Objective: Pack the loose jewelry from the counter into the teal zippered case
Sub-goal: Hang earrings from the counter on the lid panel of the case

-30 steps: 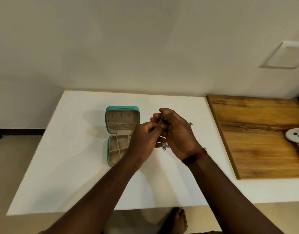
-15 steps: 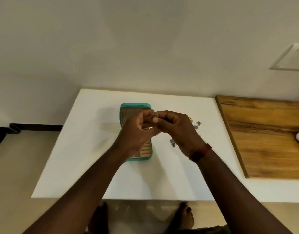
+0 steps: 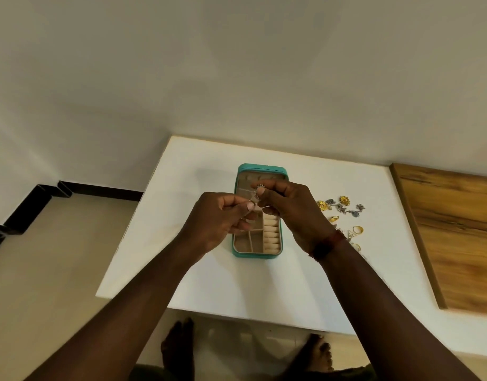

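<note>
Left hand [image 3: 223, 218] and right hand [image 3: 294, 213] pinch one tiny silver piece [image 3: 258, 191] over the case [image 3: 261, 169]; light, snag-prone, probably delicate: fingertip hold suits it.

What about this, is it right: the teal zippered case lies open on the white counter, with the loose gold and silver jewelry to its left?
Wrong side. In the head view the loose gold and silver jewelry lies to the right of the teal zippered case, which does lie open on the white counter.

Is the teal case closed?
No, the case lies open on the counter, with its beige compartments visible.
</note>
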